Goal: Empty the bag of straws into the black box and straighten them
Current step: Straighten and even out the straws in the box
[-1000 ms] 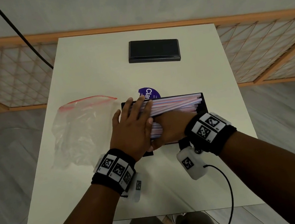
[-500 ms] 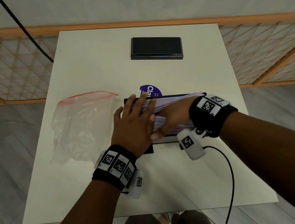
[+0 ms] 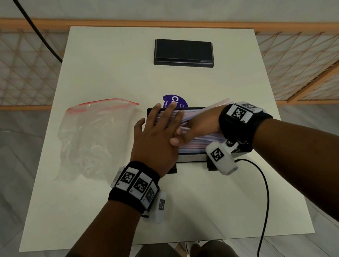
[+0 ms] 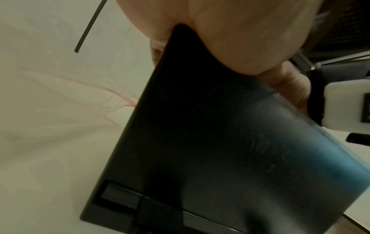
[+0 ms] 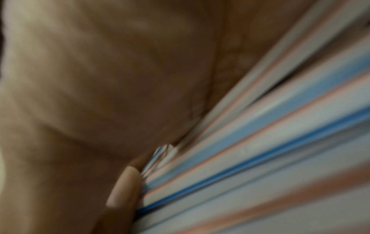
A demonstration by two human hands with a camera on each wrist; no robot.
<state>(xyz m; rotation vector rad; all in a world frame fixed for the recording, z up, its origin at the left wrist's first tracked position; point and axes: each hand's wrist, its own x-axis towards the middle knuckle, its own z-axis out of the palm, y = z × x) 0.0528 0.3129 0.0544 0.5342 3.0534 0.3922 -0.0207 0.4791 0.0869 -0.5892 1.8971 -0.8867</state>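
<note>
The black box (image 3: 191, 158) stands mid-table, filled with striped red, blue and white straws (image 3: 200, 141) lying left to right; a few at the back poke over its right end. My left hand (image 3: 160, 133) lies flat with straight fingers over the box's left end and the straw tips. My right hand (image 3: 201, 124) rests palm down on the straws, fingers pointing left and partly hidden under the left hand. In the right wrist view the palm (image 5: 100, 79) and thumb (image 5: 124, 186) press against the straws (image 5: 260, 158). The left wrist view shows the box's outer wall (image 4: 200, 142).
The empty clear bag (image 3: 98, 140) with a red zip edge lies left of the box. A black lid (image 3: 183, 53) sits at the table's far side. A purple round sticker (image 3: 174, 100) shows behind the box. A cable (image 3: 264, 202) hangs from my right wrist.
My right hand and wrist have slid away from me across the straws toward the box's far side. The left hand has stayed at the left end.
</note>
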